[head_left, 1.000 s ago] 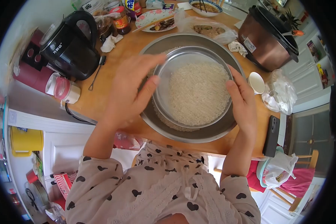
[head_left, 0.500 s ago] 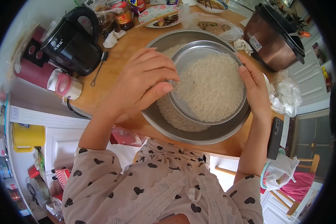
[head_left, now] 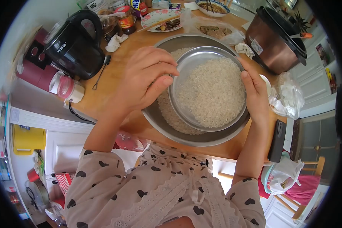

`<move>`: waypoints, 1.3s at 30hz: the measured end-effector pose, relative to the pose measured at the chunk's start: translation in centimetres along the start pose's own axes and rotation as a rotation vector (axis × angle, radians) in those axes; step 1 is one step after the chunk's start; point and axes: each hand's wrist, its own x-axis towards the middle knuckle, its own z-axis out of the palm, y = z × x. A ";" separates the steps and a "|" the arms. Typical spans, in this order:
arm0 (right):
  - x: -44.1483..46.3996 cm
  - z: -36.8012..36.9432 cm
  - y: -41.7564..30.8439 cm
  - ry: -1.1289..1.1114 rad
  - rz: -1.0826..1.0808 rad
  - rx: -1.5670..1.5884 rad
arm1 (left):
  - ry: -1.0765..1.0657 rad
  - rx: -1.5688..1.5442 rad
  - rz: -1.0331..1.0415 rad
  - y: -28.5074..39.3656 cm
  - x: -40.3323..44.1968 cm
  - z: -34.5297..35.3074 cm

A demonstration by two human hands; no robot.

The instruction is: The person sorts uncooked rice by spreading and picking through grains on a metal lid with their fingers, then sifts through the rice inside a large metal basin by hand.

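Observation:
My right hand (head_left: 256,91) grips the right rim of a shallow round metal dish (head_left: 184,72), thumb over the edge. White rice grains (head_left: 216,95) are heaped on the dish, mostly to its right. Beneath it, a wide steel basin (head_left: 155,117) on the table holds more rice (head_left: 178,117), seen along the left. My left hand (head_left: 148,78) hovers by the dish's left rim, fingers loosely curled and thumb a little apart. Nothing shows in its fingers; whether they touch the rim, I cannot tell.
A black kettle (head_left: 78,47) and a pink-lidded jar (head_left: 72,91) stand left on the wooden table (head_left: 121,57). Behind the basin are a flowered plate (head_left: 155,17) and a plastic bag (head_left: 235,37). At the right are a rice cooker (head_left: 273,41) and a phone (head_left: 278,140).
The dish has shifted slightly left and toward me in view, my right hand with it. My left thumb and fingers have drawn closer together, and the hand has moved slightly left.

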 end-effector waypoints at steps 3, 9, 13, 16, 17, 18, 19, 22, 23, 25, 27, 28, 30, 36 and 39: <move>-0.1 0.1 -0.2 0.006 -0.004 -0.009 | -0.023 -0.004 -0.023 0.1 -0.2 -0.1; -0.2 0.1 -0.1 0.014 0.003 -0.005 | -0.066 0.024 -0.046 0.3 -0.4 -0.6; -0.5 0.1 -0.1 0.011 -0.004 -0.029 | -0.141 0.041 -0.011 0.7 -0.1 -0.5; -0.5 0.1 -0.3 0.004 -0.017 -0.022 | -0.275 0.011 0.000 1.6 0.3 -0.2; -0.5 0.1 -0.2 -0.001 -0.023 -0.027 | -0.328 -0.008 -0.003 1.9 0.3 -0.1; -0.4 0.0 -0.2 -0.006 -0.029 -0.032 | -0.341 -0.036 0.010 2.2 0.3 0.3; -0.4 0.0 -0.2 -0.010 -0.036 -0.038 | -0.354 -0.064 0.023 2.3 0.2 0.7; -0.5 0.1 -0.2 -0.002 -0.021 -0.009 | -0.388 -0.075 0.068 2.7 0.3 1.1; -0.5 0.1 -0.2 -0.004 -0.024 -0.009 | -0.399 -0.066 0.084 2.8 0.5 1.1; -0.5 0.1 -0.2 -0.007 -0.031 -0.009 | -0.430 0.048 0.055 2.5 0.8 0.8; -0.4 0.1 0.0 -0.008 -0.050 -0.028 | -0.441 0.105 0.027 1.9 1.0 0.2; -0.4 0.1 0.0 -0.009 -0.060 -0.038 | -0.437 0.105 0.014 1.4 1.0 -0.3; -0.4 0.1 0.0 -0.013 -0.051 -0.025 | -0.418 0.088 0.002 1.0 1.3 -0.6; -0.4 0.1 0.2 -0.022 -0.046 -0.015 | -0.273 -0.054 0.093 1.3 1.0 2.1; -0.5 0.1 0.0 -0.024 -0.045 -0.021 | -0.319 0.033 0.128 1.3 1.0 2.1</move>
